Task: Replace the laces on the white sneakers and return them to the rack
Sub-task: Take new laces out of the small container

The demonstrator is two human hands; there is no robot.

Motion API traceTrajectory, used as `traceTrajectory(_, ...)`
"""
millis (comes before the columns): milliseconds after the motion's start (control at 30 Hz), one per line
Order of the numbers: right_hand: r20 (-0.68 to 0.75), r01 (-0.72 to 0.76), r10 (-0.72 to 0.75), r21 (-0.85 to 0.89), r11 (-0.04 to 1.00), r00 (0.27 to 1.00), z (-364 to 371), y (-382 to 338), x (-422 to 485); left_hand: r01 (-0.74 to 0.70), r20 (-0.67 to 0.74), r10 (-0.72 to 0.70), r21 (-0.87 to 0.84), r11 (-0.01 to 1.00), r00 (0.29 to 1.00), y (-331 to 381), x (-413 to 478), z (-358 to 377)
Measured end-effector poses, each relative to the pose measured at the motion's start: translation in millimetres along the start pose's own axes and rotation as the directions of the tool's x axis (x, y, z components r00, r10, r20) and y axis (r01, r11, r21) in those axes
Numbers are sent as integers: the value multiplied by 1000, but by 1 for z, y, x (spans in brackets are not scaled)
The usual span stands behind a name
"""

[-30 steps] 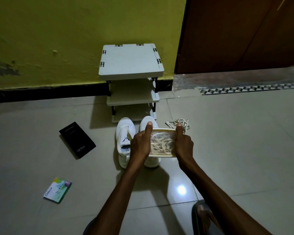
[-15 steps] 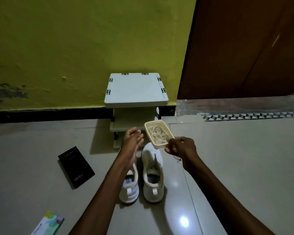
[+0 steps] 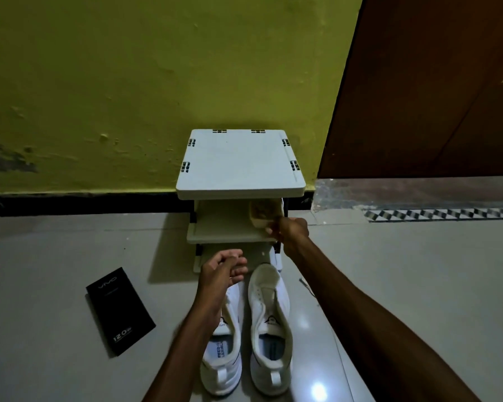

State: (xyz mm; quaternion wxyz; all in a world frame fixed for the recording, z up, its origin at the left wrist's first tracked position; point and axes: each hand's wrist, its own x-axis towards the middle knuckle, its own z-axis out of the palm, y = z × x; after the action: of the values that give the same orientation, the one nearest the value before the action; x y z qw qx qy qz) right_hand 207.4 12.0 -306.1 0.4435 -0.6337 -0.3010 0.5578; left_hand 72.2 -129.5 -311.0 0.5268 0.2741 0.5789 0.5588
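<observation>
A black box (image 3: 119, 311) lies on the tiled floor (image 3: 55, 256) at eight o'clock; a brown door (image 3: 436, 97) stands at two o'clock.

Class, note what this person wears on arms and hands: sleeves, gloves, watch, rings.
Nothing shows. Left hand and right hand are ungloved; left forearm and right forearm are uncovered to the picture's edge. No watch, bracelet or ring is visible.

The floor tiles (image 3: 418, 285) are glossy – glare and all. The wall (image 3: 128, 82) paint's rough and pitted, rack (image 3: 238, 163) looks matt plastic, tub (image 3: 262, 211) thin plastic, sneakers (image 3: 269, 309) smooth, door (image 3: 433, 97) wood.
</observation>
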Motion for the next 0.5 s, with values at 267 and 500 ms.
traceTrajectory(267, -109, 118, -142, -197, 973, 984, -7, 13, -5, -29, -41, 34, 119, 992, 999, -13, 7, -25)
traceTrajectory(500, 453, 507, -264, -586, 632, 852, -21, 89, -106, -137, 41, 183, 824, 550, 982, -59, -8, -72)
